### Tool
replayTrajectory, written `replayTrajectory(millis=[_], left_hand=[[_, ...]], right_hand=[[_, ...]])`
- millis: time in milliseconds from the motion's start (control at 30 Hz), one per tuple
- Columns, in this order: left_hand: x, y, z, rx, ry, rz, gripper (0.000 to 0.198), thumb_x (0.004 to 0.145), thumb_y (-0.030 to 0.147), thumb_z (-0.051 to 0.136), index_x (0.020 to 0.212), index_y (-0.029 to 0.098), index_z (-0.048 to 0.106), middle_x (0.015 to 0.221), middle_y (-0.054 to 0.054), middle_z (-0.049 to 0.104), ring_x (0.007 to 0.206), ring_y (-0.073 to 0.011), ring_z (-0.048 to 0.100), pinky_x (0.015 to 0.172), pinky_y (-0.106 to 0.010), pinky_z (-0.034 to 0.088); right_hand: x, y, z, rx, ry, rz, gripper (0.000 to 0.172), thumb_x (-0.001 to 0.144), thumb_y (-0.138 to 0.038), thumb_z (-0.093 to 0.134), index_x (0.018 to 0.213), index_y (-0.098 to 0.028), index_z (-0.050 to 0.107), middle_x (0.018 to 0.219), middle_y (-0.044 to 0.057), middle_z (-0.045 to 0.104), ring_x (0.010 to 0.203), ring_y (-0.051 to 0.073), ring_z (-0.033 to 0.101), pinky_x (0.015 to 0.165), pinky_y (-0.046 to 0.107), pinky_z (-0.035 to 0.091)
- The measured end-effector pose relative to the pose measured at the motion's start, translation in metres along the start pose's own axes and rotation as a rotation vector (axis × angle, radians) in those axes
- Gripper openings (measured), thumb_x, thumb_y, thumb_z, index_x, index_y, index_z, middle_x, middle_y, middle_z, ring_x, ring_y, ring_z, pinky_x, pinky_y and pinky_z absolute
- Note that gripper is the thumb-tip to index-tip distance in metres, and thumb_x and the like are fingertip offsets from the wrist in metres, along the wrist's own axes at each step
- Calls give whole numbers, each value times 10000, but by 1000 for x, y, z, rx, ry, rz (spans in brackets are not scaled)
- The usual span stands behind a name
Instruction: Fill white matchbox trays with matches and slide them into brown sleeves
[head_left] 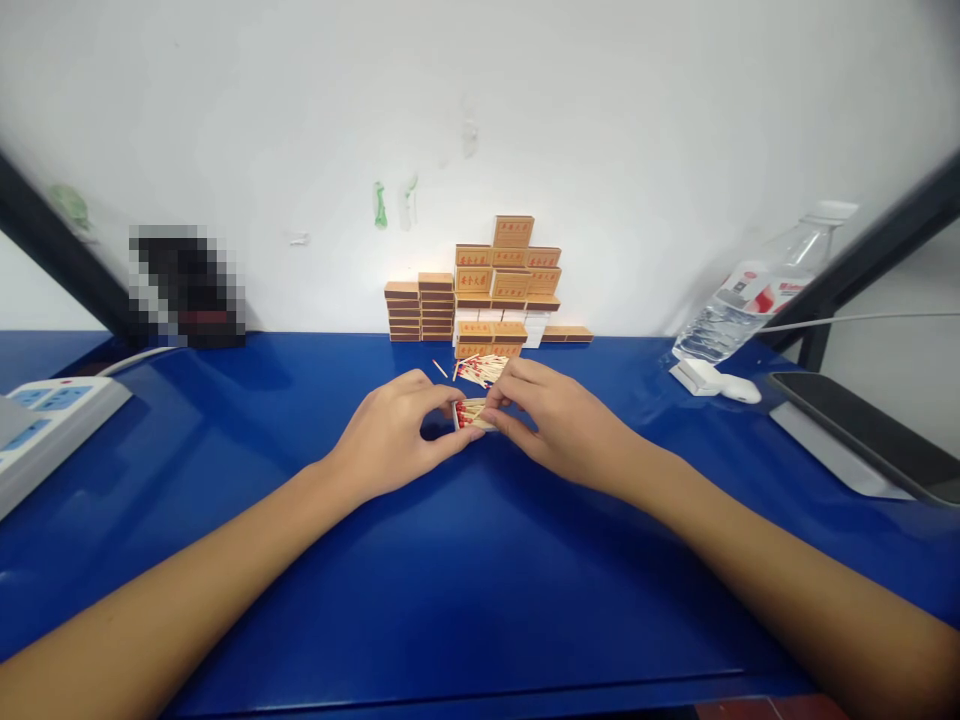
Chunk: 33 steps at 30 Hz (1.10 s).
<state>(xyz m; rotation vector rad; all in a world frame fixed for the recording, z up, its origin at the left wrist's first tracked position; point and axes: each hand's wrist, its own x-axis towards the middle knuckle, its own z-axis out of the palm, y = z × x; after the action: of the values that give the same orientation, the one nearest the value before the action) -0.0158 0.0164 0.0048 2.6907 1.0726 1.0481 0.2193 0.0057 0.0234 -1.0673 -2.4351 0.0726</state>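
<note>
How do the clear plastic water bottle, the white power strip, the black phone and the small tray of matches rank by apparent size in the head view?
1. White power strip, cut off by the frame, and black phone: too alike to rank.
2. Clear plastic water bottle, farther back.
3. Small tray of matches, held between left hand and right hand.

both hands meet over a blue table [480, 580]: the left hand [390, 435] and right hand [559, 420] pinch a small tray [471, 413] of red-tipped matches. loose matches [480, 369] lie just behind, before stacked matchboxes [499, 290] at the wall. a bottle [757, 295] leans far right.
</note>
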Motion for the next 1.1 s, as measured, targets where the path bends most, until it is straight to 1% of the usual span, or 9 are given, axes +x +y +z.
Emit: replayTrajectory(millis=[167,300,467,633,733,867,1000,1100], left_hand=[[0,0,0,-5,-20,-7,258,943,459,730,1027,217,767,842,-22,735,790,-183,651,688,-294,513],[0,-1,0,-14,-26,-7,277,946,463,724,1054,212,771,849,-32,736,786,-186,645,686,-299,511],[-1,0,0,-19,-44,-28,300,945,497,714,1043,221,782,845,-33,727,797,-190,647,696,-309,510],[1,1,0,-9,-78,-60,316,953,519,695,1036,229,788,851,-35,715,801,-190,650,699,-316,509],[1,1,0,-2,-102,-65,326,958,533,680,1020,231,787,839,-36,707,790,-189,643,707,-322,513],[0,0,0,-7,-55,-36,303,948,499,703,1049,222,776,865,-38,726,833,-197,655,759,-334,536],[-1,-1,0,-19,-37,-12,295,943,481,714,1058,214,767,879,-39,738,845,-203,666,769,-339,547],[0,-1,0,-27,-31,-5,283,939,474,721,1048,216,765,875,-38,736,834,-201,667,754,-333,545]], right_hand=[[0,1,1,16,-26,-2,86,1034,-209,540,982,-190,606,1031,96,633,939,227,622,808,364,521],[0,-1,1,7,-52,7,95,1046,-232,522,990,-191,587,1034,94,632,935,221,624,804,354,518],[-1,-4,-1,-14,-77,35,91,1046,-220,527,975,-195,578,1008,74,637,896,200,625,739,307,486],[-1,-5,0,-70,-61,20,120,1059,-226,498,984,-179,579,1006,84,633,886,203,624,712,306,478],[0,-6,2,-96,-29,1,122,1058,-236,493,1010,-173,585,1015,92,635,897,216,624,737,329,496],[2,-5,3,-126,-35,-18,137,1063,-220,484,989,-175,590,1011,104,648,911,226,628,784,354,515],[2,-3,3,-225,-71,-27,171,1073,-227,477,977,-165,605,1030,130,649,939,250,615,777,371,507],[2,-4,2,-246,-67,-45,186,1073,-211,452,989,-173,613,1031,125,642,938,247,600,760,360,491]])
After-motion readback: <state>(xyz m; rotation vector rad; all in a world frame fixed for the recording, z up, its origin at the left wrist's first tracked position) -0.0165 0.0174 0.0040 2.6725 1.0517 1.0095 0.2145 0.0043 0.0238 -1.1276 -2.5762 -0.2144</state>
